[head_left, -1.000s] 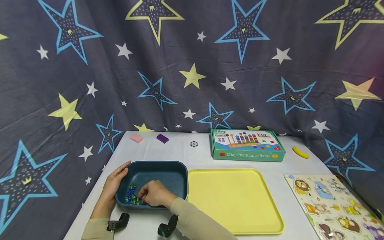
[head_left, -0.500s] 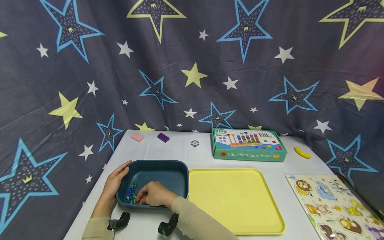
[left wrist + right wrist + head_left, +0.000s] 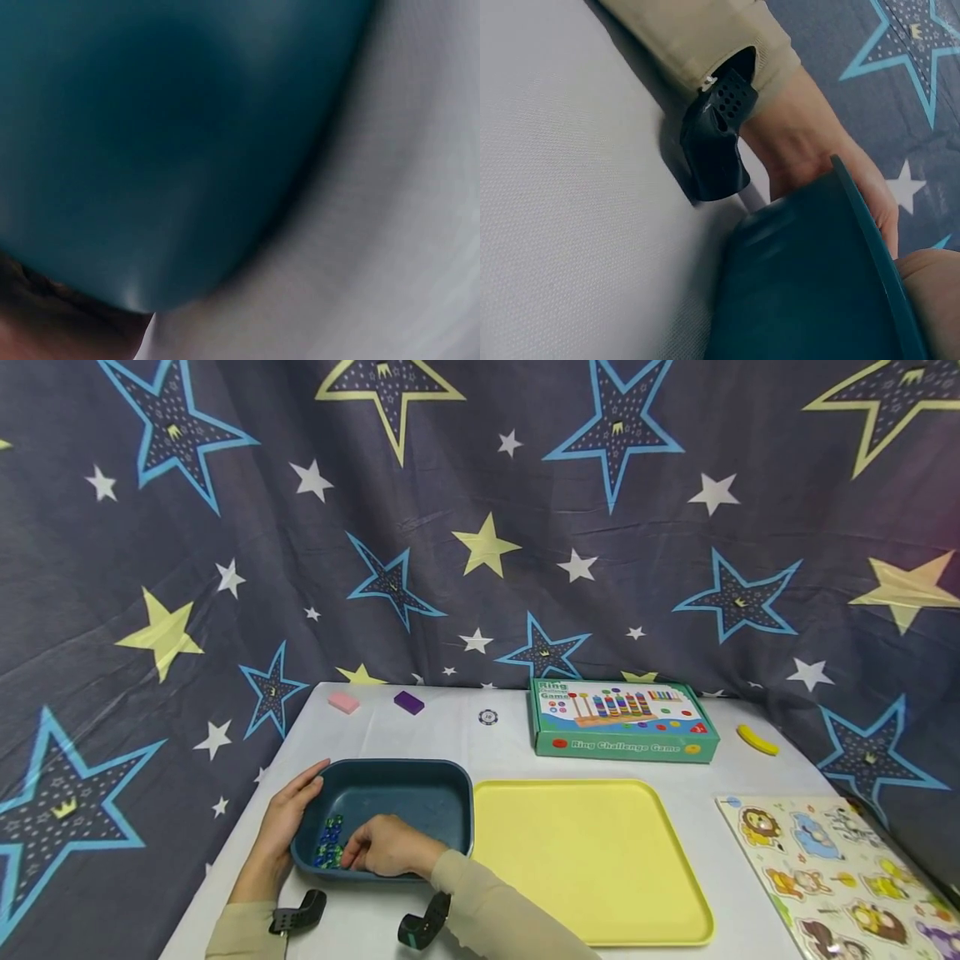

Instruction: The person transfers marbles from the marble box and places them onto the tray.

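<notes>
A dark teal rectangular bin (image 3: 420,797) stands on the table at the left. Small shiny blue and green glass pieces (image 3: 328,843) lie bunched inside along its left end. My left hand (image 3: 283,818) rests against the outside of the left wall, fingers extended along it and thumb near the rim. Inside the bin, my right hand (image 3: 388,846) reaches down with bent fingers, its fingertips right at the edge of the glass pieces. I cannot tell whether it holds one. The left wrist view is filled mostly by the bin's wall (image 3: 165,150).
A yellow tray (image 3: 585,860) lies right beside the bin. Behind stand a green Ring Challenge Game box (image 3: 622,722), a poker chip (image 3: 488,717), a purple block (image 3: 408,702) and a pink block (image 3: 343,702). To the right are a yellow curved piece (image 3: 757,740) and an animal puzzle board (image 3: 840,868).
The right hand's fingers have shifted slightly left and down, closer against the glass pieces. The left hand keeps its place on the bin. The head view has tilted a little.
</notes>
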Demonstrator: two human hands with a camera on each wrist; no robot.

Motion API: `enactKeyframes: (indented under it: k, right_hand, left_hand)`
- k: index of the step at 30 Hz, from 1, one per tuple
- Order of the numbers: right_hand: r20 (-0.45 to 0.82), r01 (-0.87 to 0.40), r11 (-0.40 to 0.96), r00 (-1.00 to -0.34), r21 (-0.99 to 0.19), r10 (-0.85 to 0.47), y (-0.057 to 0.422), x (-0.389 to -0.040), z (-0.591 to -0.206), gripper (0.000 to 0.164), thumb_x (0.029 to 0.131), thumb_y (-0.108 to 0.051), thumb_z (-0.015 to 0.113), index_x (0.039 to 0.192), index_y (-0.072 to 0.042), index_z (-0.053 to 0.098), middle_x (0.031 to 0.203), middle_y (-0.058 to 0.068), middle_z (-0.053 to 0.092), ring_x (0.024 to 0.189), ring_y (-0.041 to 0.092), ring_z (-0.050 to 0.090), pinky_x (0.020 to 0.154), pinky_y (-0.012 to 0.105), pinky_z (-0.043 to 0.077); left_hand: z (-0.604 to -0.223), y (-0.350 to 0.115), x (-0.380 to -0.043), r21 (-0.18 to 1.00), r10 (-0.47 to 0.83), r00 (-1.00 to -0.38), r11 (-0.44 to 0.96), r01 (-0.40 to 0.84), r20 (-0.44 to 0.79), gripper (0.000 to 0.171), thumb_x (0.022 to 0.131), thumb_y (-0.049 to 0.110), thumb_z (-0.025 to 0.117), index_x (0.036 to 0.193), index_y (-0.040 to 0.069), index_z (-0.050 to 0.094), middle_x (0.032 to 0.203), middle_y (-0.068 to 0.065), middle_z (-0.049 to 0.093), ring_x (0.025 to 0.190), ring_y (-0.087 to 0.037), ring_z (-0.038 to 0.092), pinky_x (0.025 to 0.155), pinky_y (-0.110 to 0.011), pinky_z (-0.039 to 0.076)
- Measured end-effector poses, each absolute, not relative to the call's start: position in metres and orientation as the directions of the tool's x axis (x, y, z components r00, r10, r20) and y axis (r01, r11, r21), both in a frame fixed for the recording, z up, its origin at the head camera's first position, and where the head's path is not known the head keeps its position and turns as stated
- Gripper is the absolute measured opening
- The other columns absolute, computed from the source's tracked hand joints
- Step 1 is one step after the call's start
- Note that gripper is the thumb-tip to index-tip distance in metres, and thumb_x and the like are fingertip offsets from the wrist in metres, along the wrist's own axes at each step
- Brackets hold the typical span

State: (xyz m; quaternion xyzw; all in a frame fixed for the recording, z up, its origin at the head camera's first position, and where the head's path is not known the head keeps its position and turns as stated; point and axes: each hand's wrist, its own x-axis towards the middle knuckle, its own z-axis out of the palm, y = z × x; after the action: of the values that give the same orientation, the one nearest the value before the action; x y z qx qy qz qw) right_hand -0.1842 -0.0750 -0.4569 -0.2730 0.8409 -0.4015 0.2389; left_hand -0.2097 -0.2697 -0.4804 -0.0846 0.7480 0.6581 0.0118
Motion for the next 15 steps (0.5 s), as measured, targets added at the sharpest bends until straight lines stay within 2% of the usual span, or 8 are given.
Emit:
enactKeyframes:
  k: [4,9,12,15]
  right_hand:
    - [-0.159,-0.307,0.534,-0.736,-0.788,-0.658,-0.073,-0.185,-0.456,0.013,0.081,-0.008,0.062,0.084,-0.017,0.071,0.074,-0.014,0.063,0.065,-0.002,0.052,0.063,0.015,0.042]
    - [-0.132,-0.331,0.538,-0.748,-0.775,-0.651,-0.069,-0.187,-0.453,0.017,0.087,-0.013,0.057,0.094,-0.018,0.071,0.089,-0.014,0.064,0.071,-0.001,0.051,0.062,0.018,0.042]
    - [-0.067,-0.397,0.532,-0.752,-0.748,-0.656,-0.066,-0.187,-0.452,0.015,0.089,-0.018,0.056,0.094,-0.019,0.071,0.085,-0.016,0.063,0.075,-0.004,0.052,0.064,0.017,0.043]
    - [0.008,-0.455,0.504,-0.748,-0.734,-0.663,-0.061,-0.187,-0.450,0.014,0.089,-0.023,0.057,0.093,-0.018,0.070,0.077,-0.018,0.060,0.070,-0.005,0.051,0.062,0.015,0.042]
  left_hand:
    - [-0.481,-0.271,-0.210,0.982,-0.111,-0.985,0.123,-0.146,-0.133,0.053,0.088,0.043,0.053,0.134,0.017,0.046,0.140,-0.006,0.038,0.127,-0.016,0.031,0.102,-0.034,0.023]
    - [-0.481,-0.270,-0.211,0.979,-0.109,-0.984,0.131,-0.153,-0.139,0.053,0.089,0.044,0.052,0.134,0.018,0.045,0.140,-0.003,0.038,0.126,-0.014,0.032,0.097,-0.024,0.027]
    - [-0.481,-0.270,-0.210,0.979,-0.109,-0.984,0.131,-0.157,-0.143,0.054,0.088,0.046,0.052,0.135,0.018,0.045,0.140,-0.003,0.039,0.125,-0.014,0.033,0.096,-0.023,0.028]
    - [-0.481,-0.270,-0.210,0.980,-0.113,-0.983,0.122,-0.159,-0.145,0.055,0.087,0.046,0.052,0.134,0.019,0.046,0.140,-0.003,0.039,0.125,-0.014,0.033,0.100,-0.028,0.026]
